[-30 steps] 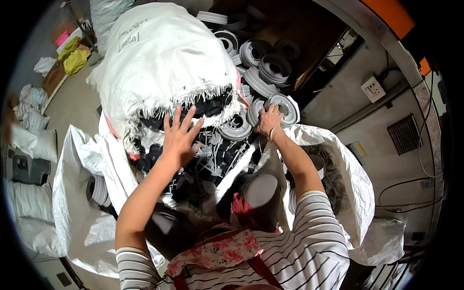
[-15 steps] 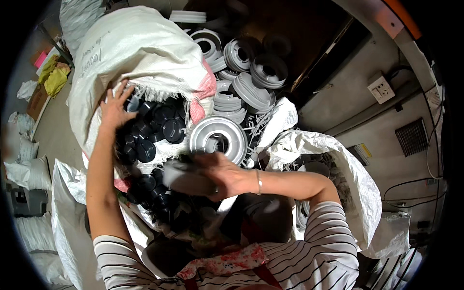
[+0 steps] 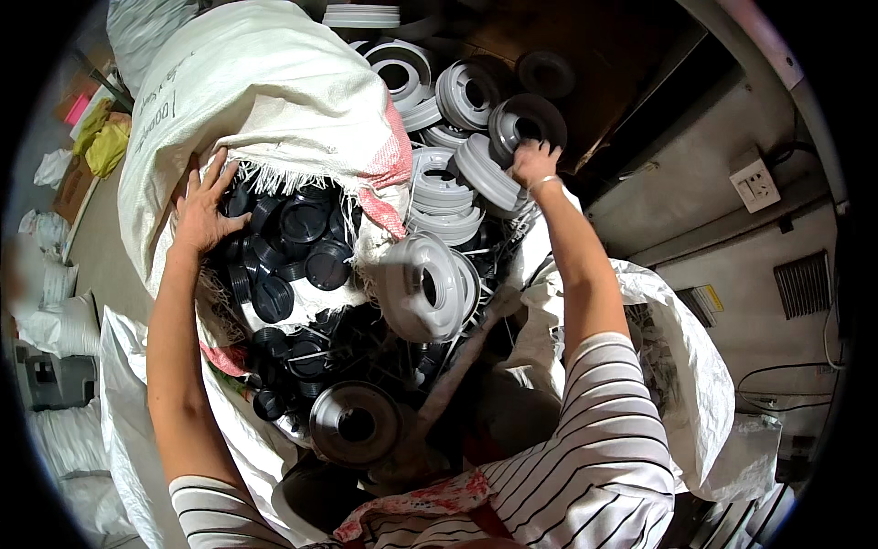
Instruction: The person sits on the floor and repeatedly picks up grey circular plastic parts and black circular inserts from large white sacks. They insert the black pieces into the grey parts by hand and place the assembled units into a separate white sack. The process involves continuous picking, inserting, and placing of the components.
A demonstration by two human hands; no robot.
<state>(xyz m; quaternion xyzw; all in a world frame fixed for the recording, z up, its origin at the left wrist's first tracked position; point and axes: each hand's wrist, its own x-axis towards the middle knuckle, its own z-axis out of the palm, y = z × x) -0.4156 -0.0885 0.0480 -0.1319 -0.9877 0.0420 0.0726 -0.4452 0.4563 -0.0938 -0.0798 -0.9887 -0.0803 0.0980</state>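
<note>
My left hand (image 3: 207, 207) lies with spread fingers against the frayed mouth of a large white woven sack (image 3: 265, 101). Black round plastic caps (image 3: 306, 220) spill from the sack beside that hand. My right hand (image 3: 536, 163) reaches to the far pile and curls its fingers over the rim of a tilted grey plastic ring (image 3: 489, 174). Another grey ring (image 3: 526, 123) sits just beyond those fingers. Closer to me, a grey ring with a wide centre hole (image 3: 425, 288) leans by the caps. A darker, shaded ring (image 3: 355, 423) rests near my lap.
More grey rings (image 3: 444, 183) are stacked beyond the sack's mouth. An open white bag (image 3: 681, 366) stands at my right, with a wall socket (image 3: 754, 186) on the panel behind. White sacks (image 3: 59, 320) and yellow cloth (image 3: 108, 151) lie at the far left.
My right hand has let go of a blurred grey round piece near my lap and moved up to the far ring pile. A ring now lies near my lap. My left hand stays at the sack.
</note>
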